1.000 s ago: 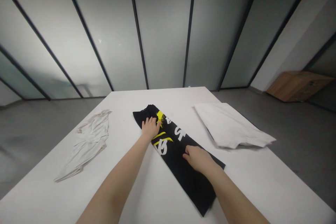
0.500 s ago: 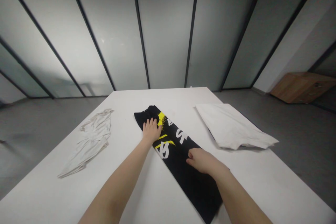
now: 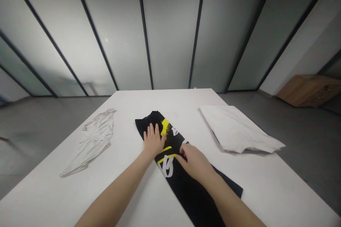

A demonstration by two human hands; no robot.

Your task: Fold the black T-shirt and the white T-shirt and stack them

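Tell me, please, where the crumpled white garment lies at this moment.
In the head view, the crumpled white garment lies on the left side of the white table, apart from and left of the black shirt under the left hand.

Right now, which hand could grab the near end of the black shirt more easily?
Probably the right hand. It lies on the middle of the black shirt, nearer the end closest to the person. The left hand lies flat farther up, by the collar end.
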